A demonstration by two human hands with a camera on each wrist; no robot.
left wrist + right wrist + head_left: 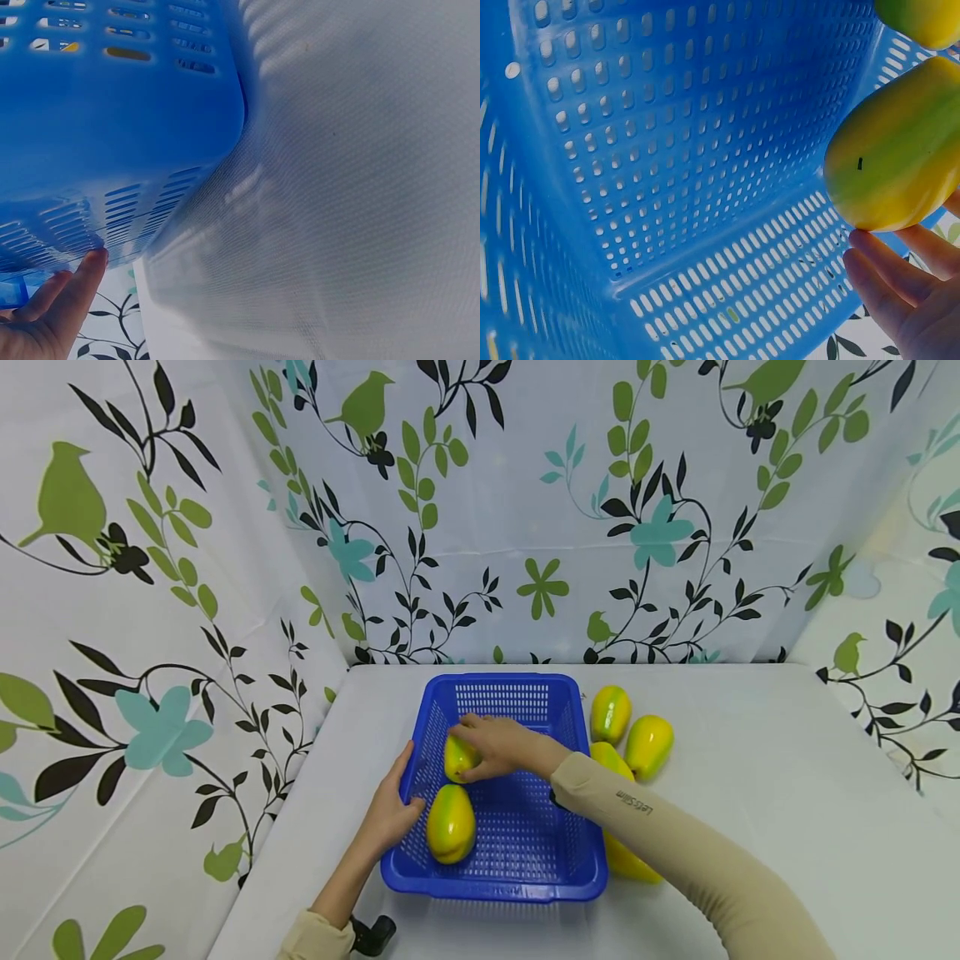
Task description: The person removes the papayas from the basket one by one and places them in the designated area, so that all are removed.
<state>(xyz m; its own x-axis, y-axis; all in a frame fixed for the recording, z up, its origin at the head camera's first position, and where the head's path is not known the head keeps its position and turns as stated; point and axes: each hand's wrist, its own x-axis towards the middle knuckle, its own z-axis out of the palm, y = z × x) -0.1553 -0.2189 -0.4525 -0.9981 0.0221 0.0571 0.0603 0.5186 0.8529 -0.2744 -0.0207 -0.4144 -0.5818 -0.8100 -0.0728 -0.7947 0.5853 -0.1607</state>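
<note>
Left of frame centre, my right grip [504, 746] pinches a yellow-green fruit [458, 762] inside the blue basket [498, 890]; my left grip [392, 807] lies spread against its wall (risk: glossy skin, hasty release, fruit rolls).

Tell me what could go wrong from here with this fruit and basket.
The held fruit could slip from the right hand and knock the nearer fruit. The right sleeve crosses the outside fruit in the head view and might nudge it. The blue basket could shift if the left hand lets go.
</note>
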